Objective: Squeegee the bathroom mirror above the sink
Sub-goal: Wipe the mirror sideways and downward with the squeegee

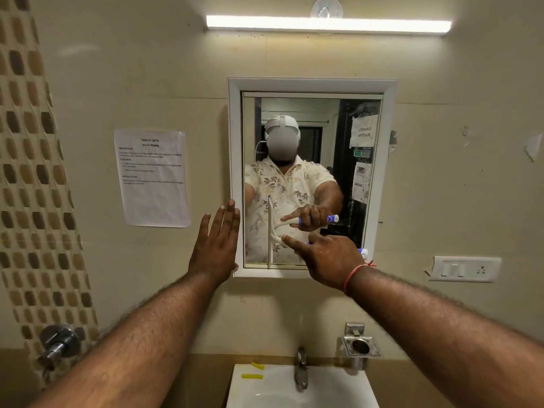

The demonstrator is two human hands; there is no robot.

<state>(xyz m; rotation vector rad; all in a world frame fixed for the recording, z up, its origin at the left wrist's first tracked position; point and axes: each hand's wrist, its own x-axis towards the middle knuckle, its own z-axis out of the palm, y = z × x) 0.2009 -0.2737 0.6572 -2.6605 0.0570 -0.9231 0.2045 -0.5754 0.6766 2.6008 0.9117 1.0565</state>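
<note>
The mirror (312,119) hangs in a white frame on the beige wall above the sink (323,387). My right hand (326,259) grips the blue-and-white handle of a white squeegee (270,245), index finger stretched along its neck. The blade stands upright against the glass in the mirror's lower left part, reaching down to the bottom edge. My left hand (215,245) lies flat with straight fingers against the frame's left side and the wall beside it. The glass reflects a person in a patterned shirt and the same squeegee.
A printed sheet (153,178) is stuck on the wall left of the mirror. A switch plate (465,269) sits to the right, a tube light (326,25) above. Below are the tap (300,372), a metal holder (359,346) and a wall valve (59,343).
</note>
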